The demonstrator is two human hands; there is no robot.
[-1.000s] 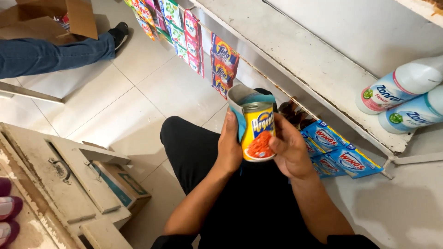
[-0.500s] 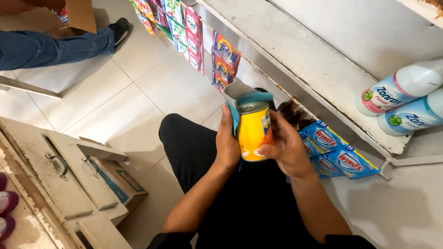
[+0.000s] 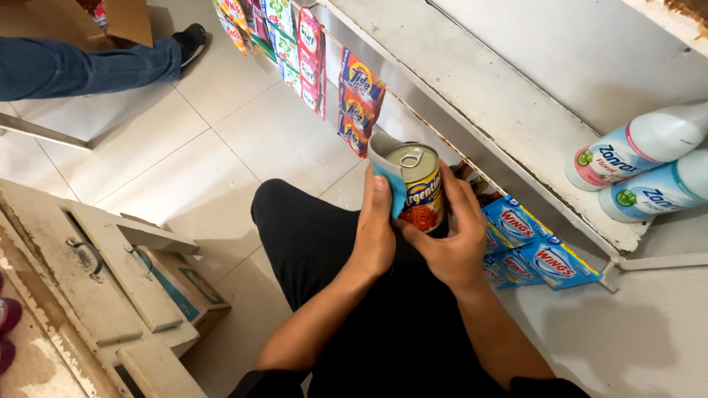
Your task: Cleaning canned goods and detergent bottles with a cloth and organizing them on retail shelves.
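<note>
A: Left hand (image 3: 375,234) is wrapped around the side of a yellow metal food can with a ring-pull lid (image 3: 420,184), thumb pinning a light-blue cloth (image 3: 389,177) flat against the can's wall.

B: And the right hand (image 3: 450,239)?

A: Closed on the other side of the same can, fingers curled around the label. So both hands grip it, held upright above the person's black-trousered lap (image 3: 332,243), just in front of the white metal shelf (image 3: 516,110).

B: What step would you call this?

A: I'd judge it a wiping step. The cloth sits between the left palm and the can, folded up past the rim, and the lid faces the camera.

B: What does the following move call for, then?

A: By my reading, a turn of the can in the right fingers while the left presses the cloth round the wall, and a firm enough hold that it doesn't slip toward the floor.

B: Anything crowding them?

A: Blue detergent sachets (image 3: 542,254) hang just beside the right hand, under the shelf edge. More strips of colourful sachets (image 3: 358,103) hang further along the rail. Two white plastic bottles (image 3: 649,166) lie on their sides on the shelf, well apart from the hands.

B: Other people?

A: A jeans-clad leg with a black shoe (image 3: 96,66) at top left, well clear.
</note>
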